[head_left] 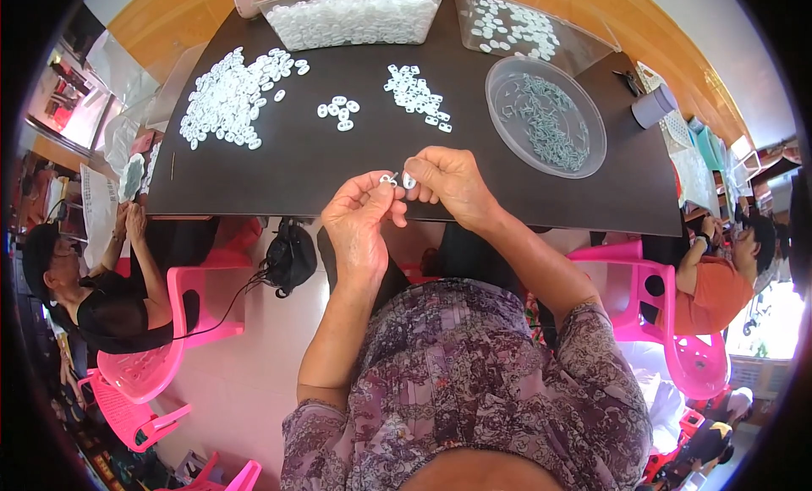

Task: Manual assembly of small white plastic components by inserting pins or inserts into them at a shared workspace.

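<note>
Both of my hands meet over the front edge of the dark table, fingertips almost touching. Pinched in my left hand (pixel 359 220) is a small white plastic piece (pixel 388 179) with a hole in it. A thin greyish pin or screw seems to stick up beside it, too small to make out surely. My right hand (pixel 457 186) grips a white oval piece (pixel 409 181) between thumb and fingers, close to the left one. Just beyond lie a few white oval two-holed pieces (pixel 344 114) and a small heap of white pieces with dark holes (pixel 414 93).
A large pile of white oval pieces (pixel 227 98) spreads at the left. Behind stand a full clear bin (pixel 355 43) and another clear bin (pixel 584 36). A round tray (pixel 497 110) of grey-green screws or pins lies right, near a grey cup (pixel 653 109). People sit at both sides.
</note>
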`<control>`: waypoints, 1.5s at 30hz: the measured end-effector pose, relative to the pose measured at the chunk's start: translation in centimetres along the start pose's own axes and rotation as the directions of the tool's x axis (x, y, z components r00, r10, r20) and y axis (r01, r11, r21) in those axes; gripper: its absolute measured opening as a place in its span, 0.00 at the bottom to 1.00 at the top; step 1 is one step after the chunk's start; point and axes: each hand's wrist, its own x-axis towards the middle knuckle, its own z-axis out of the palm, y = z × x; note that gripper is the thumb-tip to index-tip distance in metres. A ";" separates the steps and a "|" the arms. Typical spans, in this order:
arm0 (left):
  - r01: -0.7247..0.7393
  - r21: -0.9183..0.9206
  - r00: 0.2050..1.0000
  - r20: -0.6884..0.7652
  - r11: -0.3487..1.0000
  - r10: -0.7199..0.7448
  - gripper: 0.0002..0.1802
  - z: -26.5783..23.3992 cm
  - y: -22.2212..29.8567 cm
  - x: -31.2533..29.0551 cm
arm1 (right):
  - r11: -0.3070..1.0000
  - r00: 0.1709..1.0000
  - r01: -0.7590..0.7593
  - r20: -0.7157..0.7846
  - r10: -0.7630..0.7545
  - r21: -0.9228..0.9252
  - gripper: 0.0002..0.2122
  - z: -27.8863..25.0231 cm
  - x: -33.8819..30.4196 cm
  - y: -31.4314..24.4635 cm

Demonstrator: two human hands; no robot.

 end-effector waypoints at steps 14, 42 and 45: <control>0.005 -0.049 0.999 -0.036 0.999 -0.006 0.06 0.6 -0.8 0.1 | 0.981 0.981 0.193 -0.017 -0.193 0.015 0.07 0.5 -1.1 0.6; -0.044 0.160 0.994 -0.095 0.986 0.060 0.07 0.7 -1.3 -0.5 | 0.991 0.991 0.077 -0.119 -0.064 0.108 0.07 0.2 -0.4 0.7; -0.044 0.169 0.993 -0.100 0.985 0.062 0.07 0.6 -1.4 -0.5 | 0.992 0.990 0.090 -0.112 -0.080 0.092 0.07 0.2 -0.5 0.6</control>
